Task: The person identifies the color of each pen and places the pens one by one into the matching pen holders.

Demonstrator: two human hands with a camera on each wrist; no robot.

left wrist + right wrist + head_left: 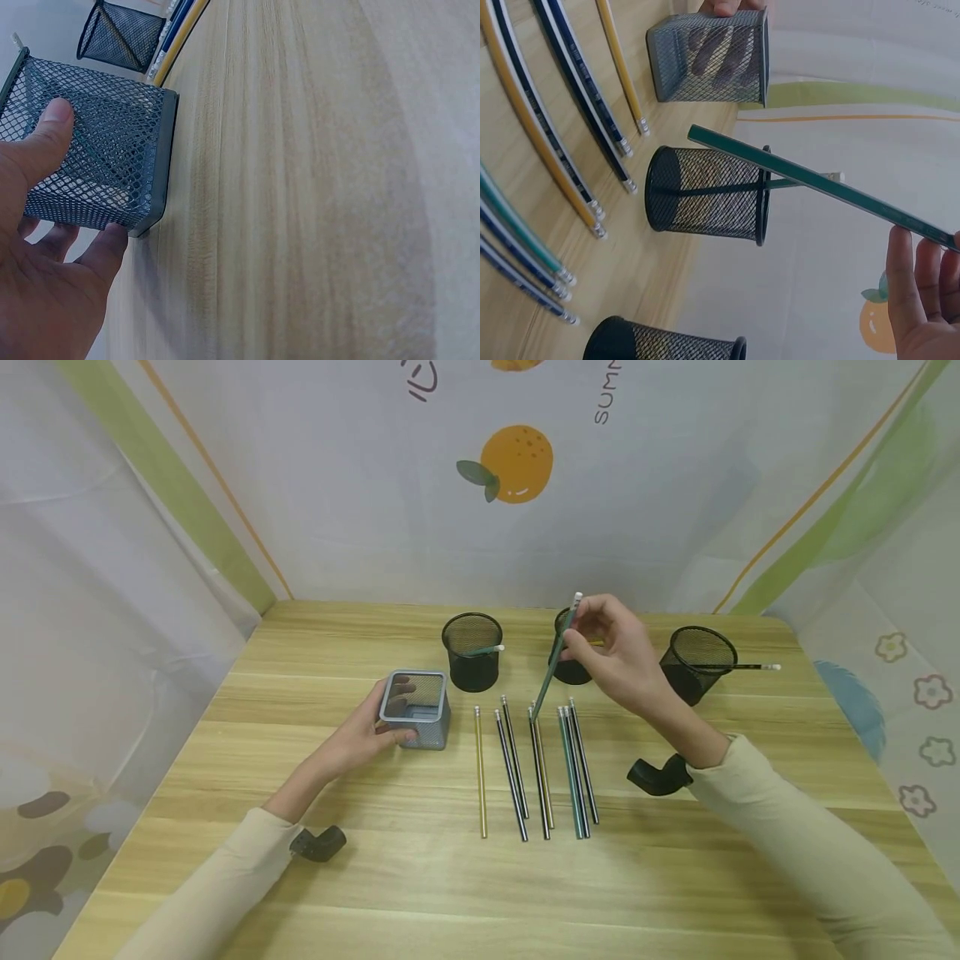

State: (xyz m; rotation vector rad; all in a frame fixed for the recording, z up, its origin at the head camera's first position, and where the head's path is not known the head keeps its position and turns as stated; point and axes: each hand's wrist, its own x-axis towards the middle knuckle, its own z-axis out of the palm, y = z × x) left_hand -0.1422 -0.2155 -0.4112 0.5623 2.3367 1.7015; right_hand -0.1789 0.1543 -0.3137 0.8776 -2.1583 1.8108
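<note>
My left hand [367, 737] grips a square grey mesh pen holder [427, 734] on the table, thumb on the near side and fingers round the back. In the left wrist view the thumb presses on the mesh of the holder [112, 150]. Between thumb and fingers my right hand [618, 652] pinches a green pencil [556, 664] near its white eraser end, raised and slanted above the pencils on the table. The right wrist view has this green pencil [795, 176] in front of a round black mesh cup [712, 199] that holds another green pencil.
Several pencils [517, 777], yellow, dark and teal, lie in a rough row on the wooden table [405, 893]. Behind them stand round black mesh cups on the left [472, 672], in the middle [572, 674] and on the right [684, 681], each with a pencil in it. A printed curtain [360, 510] hangs behind.
</note>
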